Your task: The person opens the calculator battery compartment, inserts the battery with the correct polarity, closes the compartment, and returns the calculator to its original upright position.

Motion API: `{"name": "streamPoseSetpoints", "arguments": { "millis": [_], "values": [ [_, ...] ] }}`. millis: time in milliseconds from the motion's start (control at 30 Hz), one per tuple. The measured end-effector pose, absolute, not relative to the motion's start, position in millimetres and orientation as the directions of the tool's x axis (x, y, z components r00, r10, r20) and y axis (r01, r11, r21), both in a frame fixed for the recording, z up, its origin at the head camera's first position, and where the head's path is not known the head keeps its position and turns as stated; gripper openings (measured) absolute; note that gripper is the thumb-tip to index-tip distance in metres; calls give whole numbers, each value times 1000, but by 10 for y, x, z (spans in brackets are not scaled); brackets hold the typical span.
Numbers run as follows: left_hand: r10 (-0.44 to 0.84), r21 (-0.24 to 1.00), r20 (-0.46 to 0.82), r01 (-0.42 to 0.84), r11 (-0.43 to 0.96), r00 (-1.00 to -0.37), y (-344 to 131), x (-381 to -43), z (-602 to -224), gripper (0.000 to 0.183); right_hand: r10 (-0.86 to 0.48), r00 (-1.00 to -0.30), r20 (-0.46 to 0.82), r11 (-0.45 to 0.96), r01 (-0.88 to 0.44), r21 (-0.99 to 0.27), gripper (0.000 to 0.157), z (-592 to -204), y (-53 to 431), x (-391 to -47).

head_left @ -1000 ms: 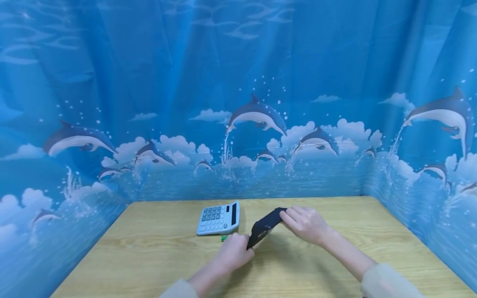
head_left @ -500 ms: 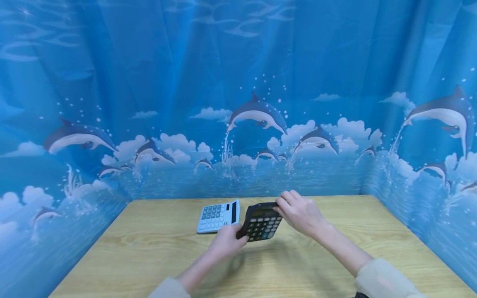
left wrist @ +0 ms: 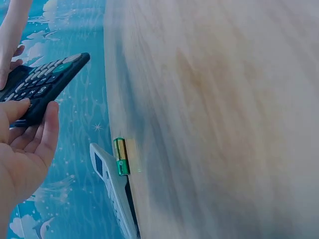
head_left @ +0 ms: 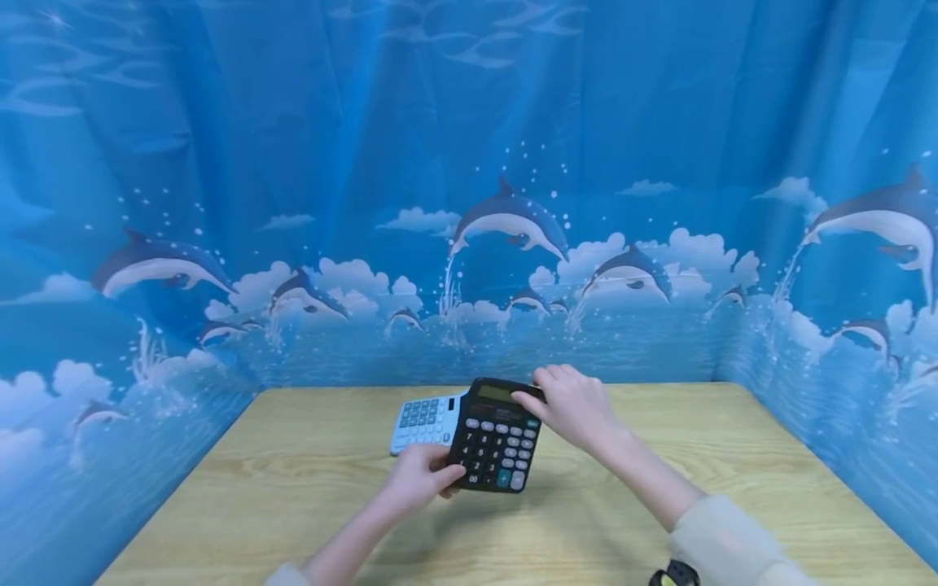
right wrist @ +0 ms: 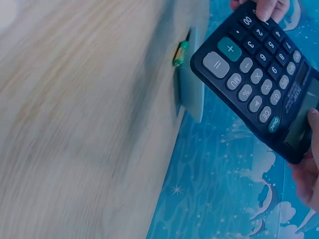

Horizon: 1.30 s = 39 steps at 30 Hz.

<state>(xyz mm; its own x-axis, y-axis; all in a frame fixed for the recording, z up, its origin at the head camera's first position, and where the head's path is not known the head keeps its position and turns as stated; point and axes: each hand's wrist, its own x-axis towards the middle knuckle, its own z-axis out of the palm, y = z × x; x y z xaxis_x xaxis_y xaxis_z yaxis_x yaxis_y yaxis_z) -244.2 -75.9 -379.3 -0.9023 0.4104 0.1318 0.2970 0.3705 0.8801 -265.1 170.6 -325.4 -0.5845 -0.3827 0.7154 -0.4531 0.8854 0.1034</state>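
Pinched by the left hand (head_left: 419,475) at its lower left corner and the right hand (head_left: 576,408) at its upper right, the black calculator (head_left: 493,443) is held tilted above the table (head_left: 242,496), lifting done, setting-down apparently outstanding, one battery (left wrist: 121,157) lying loose beside the pale calculator (head_left: 421,423).

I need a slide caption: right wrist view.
Left hand and right hand hold a black calculator; a battery lies on the table.

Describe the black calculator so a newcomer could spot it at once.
Find the wood-grain table before the dolphin curtain. Above it, the left hand and right hand hold the black calculator. Unlike the pale blue calculator behind, it's dark and raised.
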Motion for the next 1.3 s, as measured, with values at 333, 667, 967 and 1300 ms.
{"name": "streamPoseSetpoints", "arguments": {
  "millis": [333,667,967,1300],
  "values": [
    [385,948,70,181,260,-920,-1070,-2412,-3759,25,-120,-945,304,689,-300,-660,27,-3286,1427,-2798],
    [434,908,-162,38,417,-886,-1580,-2434,-3593,26,-152,-979,134,406,-185,-895,19,-3545,1022,-2929],
    [357,851,-241,-20,525,-903,-1958,-2467,-3626,39,-214,-973,91,430,-177,-885,13,-3725,570,-2900],
    [100,648,-310,-133,750,-945,-2119,-2455,-3569,26,-209,-977,43,472,-139,-870,23,-3807,130,-2827]
  ]
}}
